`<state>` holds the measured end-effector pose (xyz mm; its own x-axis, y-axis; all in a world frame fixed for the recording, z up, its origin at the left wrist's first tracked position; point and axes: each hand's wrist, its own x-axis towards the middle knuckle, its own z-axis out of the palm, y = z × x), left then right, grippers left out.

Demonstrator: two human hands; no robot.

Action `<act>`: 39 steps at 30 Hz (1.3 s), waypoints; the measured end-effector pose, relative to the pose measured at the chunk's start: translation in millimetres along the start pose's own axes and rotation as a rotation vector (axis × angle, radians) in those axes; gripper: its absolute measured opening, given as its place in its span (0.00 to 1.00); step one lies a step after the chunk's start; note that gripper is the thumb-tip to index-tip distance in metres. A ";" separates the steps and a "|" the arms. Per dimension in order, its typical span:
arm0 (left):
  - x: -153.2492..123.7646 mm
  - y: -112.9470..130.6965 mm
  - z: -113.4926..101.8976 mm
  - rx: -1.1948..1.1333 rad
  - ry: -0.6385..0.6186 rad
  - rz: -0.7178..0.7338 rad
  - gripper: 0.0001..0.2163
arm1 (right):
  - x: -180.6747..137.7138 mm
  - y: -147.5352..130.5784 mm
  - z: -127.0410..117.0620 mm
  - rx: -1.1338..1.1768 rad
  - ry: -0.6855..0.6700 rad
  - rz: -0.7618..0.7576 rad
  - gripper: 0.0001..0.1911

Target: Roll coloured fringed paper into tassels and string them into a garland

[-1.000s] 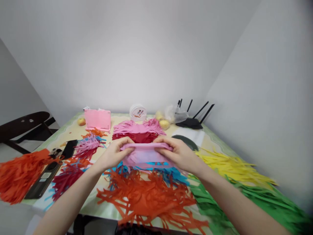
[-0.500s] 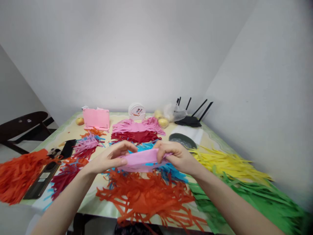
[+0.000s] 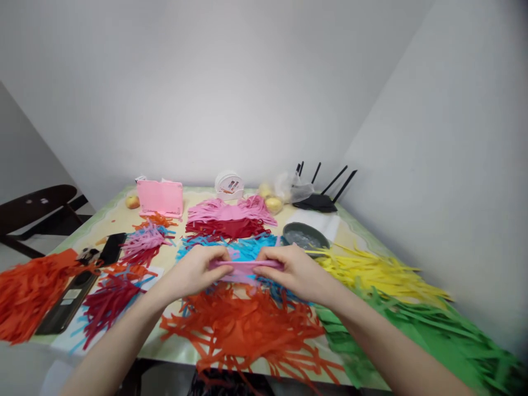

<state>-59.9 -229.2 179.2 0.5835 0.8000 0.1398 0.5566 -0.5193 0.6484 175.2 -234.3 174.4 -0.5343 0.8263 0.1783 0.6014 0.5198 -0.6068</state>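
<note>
I'm watching the left hand [image 3: 198, 270] and right hand [image 3: 293, 269] pinching the pink paper [image 3: 242, 268] between thumbs and fingers, just below the frame's centre; it's showing narrower than half a second ago; the folding is apparently progressing.

Soft light dims toward the right edge.

On the bench [image 3: 108, 221], strips [image 3: 233, 228] are lying left and right of the bowl [image 3: 304, 228]. Behind the bowl, a router [image 3: 315, 203] is standing.
</note>
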 end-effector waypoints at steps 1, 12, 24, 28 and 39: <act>-0.7 -0.7 -0.8 -0.026 0.031 -0.016 0.08 | -0.8 0.0 2.6 0.021 0.040 0.007 0.11; -8.5 -20.5 15.7 -0.532 0.232 -0.011 0.07 | -8.6 14.3 28.0 0.736 0.247 0.083 0.10; -8.9 -12.1 24.6 -0.144 0.335 -0.010 0.05 | -10.0 6.5 29.7 0.185 0.363 0.011 0.10; -9.0 -11.7 26.9 -0.182 0.261 -0.066 0.07 | -9.7 8.4 33.1 0.223 0.341 0.035 0.06; -10.0 -24.5 39.0 -0.892 0.236 -0.105 0.07 | -8.0 13.3 51.6 0.799 0.385 0.048 0.08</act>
<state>-56.3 -236.2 132.7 0.3658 0.9212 0.1330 -0.1178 -0.0959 0.9884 156.8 -245.2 124.8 -0.1954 0.9339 0.2994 -0.0531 0.2947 -0.9541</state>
